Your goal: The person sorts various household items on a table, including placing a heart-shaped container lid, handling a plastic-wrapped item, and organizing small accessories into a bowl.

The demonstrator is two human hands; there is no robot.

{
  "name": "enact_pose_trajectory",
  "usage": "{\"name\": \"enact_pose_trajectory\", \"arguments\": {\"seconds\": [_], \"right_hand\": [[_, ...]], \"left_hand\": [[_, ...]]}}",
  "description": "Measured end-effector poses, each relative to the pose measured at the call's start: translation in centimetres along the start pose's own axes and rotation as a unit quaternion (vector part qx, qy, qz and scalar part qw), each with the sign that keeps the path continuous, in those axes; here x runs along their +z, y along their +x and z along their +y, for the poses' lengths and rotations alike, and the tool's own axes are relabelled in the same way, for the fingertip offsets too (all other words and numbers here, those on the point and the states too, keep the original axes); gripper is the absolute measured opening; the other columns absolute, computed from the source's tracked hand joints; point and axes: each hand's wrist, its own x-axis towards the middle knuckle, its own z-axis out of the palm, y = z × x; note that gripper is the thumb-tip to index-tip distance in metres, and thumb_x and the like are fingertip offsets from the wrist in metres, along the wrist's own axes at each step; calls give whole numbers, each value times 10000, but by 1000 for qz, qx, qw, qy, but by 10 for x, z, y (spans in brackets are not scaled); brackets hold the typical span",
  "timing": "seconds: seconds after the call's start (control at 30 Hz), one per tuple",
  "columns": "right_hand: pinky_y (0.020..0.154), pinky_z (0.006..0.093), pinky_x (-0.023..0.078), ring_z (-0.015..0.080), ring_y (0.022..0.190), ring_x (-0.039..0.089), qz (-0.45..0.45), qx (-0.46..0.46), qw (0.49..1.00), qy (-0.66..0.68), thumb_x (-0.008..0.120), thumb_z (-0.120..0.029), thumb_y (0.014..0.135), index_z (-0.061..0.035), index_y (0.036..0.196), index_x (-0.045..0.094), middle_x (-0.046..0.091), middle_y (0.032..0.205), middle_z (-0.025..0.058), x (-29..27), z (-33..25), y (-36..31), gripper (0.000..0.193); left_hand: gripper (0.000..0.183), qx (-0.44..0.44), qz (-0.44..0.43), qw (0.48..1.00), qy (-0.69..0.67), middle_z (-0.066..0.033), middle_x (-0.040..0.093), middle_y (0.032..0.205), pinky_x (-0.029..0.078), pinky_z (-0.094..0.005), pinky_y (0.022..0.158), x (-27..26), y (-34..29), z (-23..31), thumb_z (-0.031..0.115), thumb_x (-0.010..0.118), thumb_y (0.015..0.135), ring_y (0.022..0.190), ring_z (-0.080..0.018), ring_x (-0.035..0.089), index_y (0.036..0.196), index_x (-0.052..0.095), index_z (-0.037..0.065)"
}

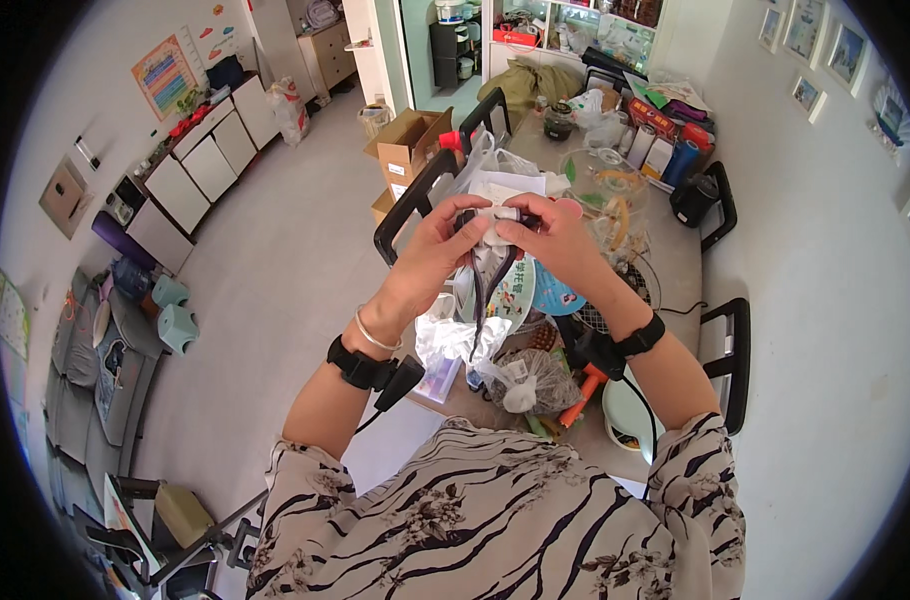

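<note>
My left hand (443, 245) and my right hand (557, 240) are raised over the cluttered table, close together. Both are closed, thumbs on top, on a floppy white-and-dark cloth piece (490, 268). Its dark-edged, narrowing end hangs down between my hands; its exact kind is unclear. Below it lie a crumpled white plastic bag (453, 338), a round printed fan-like disc (517, 292) and a blue one (557, 290). Nearer me are a clear plastic bag (533, 385) and an orange object (579, 402). Each wrist wears a black strap with a small device.
Black chairs (412, 205) line the table's left side, by open cardboard boxes (413, 145). A black kettle-like container (693, 200) stands at the right edge near a thin cable (680, 310). A white bowl (623, 425) sits near right. Jars, bags and boxes crowd the far end.
</note>
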Motion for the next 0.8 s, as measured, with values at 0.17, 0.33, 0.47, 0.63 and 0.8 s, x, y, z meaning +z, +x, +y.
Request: {"name": "enact_pose_trajectory", "arguments": {"seconds": [0.17, 0.33, 0.47, 0.63, 0.8], "right_hand": [[681, 207, 478, 46, 778, 558, 37, -79, 996, -34, 692, -137, 849, -22, 1065, 590, 598, 927, 1, 0, -1, 1, 265], [688, 209, 471, 44, 784, 546, 41, -119, 992, -25, 689, -141, 849, -18, 1063, 589, 592, 919, 5, 5, -4, -1, 266], [674, 211, 460, 48, 763, 536, 47, -35, 998, -39, 683, -169, 854, -20, 1058, 594, 589, 894, -1, 0, -9, -2, 268], [702, 215, 458, 54, 795, 541, 63, -97, 993, 2, 683, -145, 851, -29, 1058, 604, 600, 865, -11, -3, 6, 2, 250], [753, 224, 468, 59, 843, 543, 50, -97, 994, 14, 703, -137, 830, -43, 1138, 571, 595, 953, -10, 2, 5, -3, 348]], "left_hand": [[297, -100, -19, 987, -125, 24, 588, 993, 444, -219, 732, -1, -1, 4, 286, 559, 957, 825, -44, 541, 1178, 542, 88], [296, -50, -12, 992, -116, 28, 588, 987, 443, -218, 753, -2, 2, 3, 248, 568, 950, 849, -49, 546, 1197, 530, 90], [309, -31, -15, 998, -56, 31, 580, 957, 438, -209, 726, -4, 3, -1, 219, 586, 939, 846, -39, 536, 1216, 520, 99], [290, -78, -39, 995, -50, 5, 582, 1021, 474, -259, 784, -3, 3, 3, 215, 553, 958, 894, -74, 555, 1213, 501, 86], [270, -53, -10, 997, -46, -3, 577, 1053, 467, -260, 814, -3, 4, 0, 228, 555, 958, 915, -86, 555, 1178, 518, 75]]}}
